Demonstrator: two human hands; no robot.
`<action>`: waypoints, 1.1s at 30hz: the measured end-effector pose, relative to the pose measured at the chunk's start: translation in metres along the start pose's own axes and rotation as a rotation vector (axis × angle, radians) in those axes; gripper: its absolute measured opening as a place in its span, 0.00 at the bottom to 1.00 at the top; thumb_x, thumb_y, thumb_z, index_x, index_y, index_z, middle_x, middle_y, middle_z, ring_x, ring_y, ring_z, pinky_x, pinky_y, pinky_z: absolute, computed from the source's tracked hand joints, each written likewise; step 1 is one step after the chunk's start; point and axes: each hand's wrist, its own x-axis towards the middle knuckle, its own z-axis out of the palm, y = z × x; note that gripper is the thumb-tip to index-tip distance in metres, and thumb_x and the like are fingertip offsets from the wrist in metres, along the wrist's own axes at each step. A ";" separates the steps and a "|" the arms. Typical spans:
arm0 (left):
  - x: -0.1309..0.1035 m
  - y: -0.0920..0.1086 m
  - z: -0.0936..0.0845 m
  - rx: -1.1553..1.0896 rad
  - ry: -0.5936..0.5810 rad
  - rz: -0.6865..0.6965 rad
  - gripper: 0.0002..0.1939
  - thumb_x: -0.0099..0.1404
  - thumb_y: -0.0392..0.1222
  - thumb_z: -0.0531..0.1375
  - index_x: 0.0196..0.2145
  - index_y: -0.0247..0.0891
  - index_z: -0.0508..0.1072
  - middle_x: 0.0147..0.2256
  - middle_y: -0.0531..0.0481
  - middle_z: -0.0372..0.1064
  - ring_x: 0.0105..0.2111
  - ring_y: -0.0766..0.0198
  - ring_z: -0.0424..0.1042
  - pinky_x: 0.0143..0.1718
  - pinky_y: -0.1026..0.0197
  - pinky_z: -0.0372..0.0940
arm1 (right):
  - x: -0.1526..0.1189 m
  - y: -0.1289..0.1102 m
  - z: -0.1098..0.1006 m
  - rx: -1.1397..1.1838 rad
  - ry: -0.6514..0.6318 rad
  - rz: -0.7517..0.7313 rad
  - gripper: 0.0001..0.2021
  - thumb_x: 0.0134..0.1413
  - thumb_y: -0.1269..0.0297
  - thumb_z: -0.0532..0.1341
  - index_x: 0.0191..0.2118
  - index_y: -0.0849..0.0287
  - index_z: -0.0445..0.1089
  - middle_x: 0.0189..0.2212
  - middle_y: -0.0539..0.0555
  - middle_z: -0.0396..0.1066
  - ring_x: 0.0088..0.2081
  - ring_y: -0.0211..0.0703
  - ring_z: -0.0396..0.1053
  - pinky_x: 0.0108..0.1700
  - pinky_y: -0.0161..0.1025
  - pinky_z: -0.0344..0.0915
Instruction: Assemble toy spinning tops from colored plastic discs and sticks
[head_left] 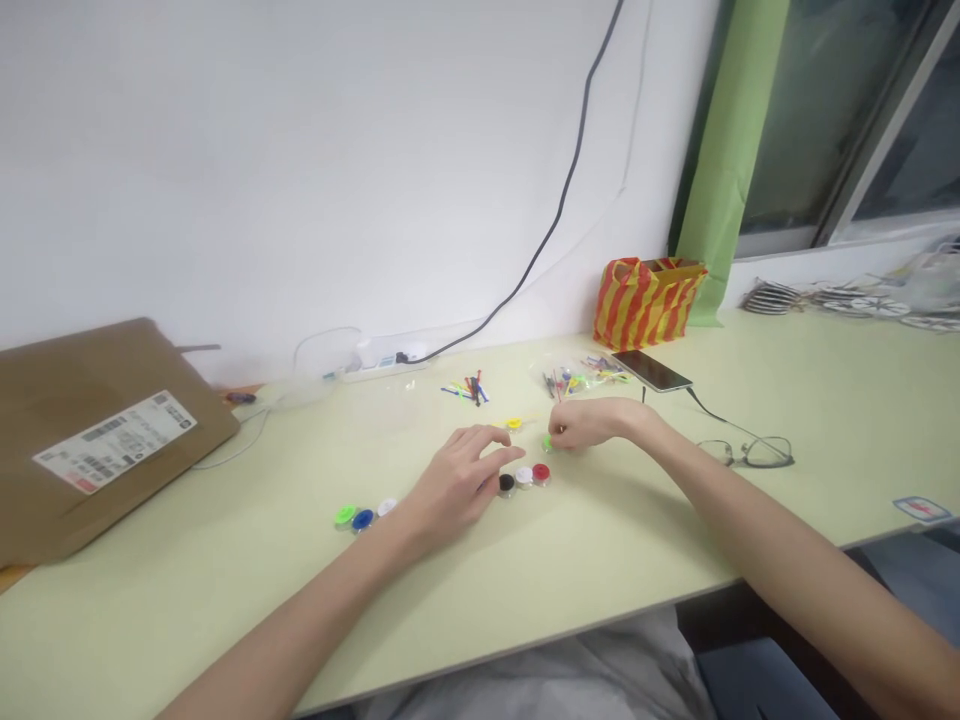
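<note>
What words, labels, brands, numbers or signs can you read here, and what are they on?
No text is readable.
Shipping label on the brown parcel: print and barcodes, too blurred to read.
Sticker at the table's right: red mark, blue border, unreadable.
Red lid, blue lid: any markings are too small.

I see bright, even light across the desk [225, 570], faint shadows beside the hands [465, 475], a dark window [832, 110] beyond them rightward, and slightly smeared fine detail.
</note>
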 end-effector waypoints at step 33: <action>-0.004 -0.045 0.004 0.106 0.340 -0.408 0.02 0.64 0.37 0.58 0.33 0.40 0.67 0.32 0.51 0.70 0.35 0.59 0.70 0.39 0.56 0.63 | 0.107 -0.003 -0.038 -0.122 0.510 -0.059 0.16 0.68 0.64 0.50 0.47 0.65 0.74 0.37 0.61 0.78 0.36 0.44 0.74 0.39 0.37 0.67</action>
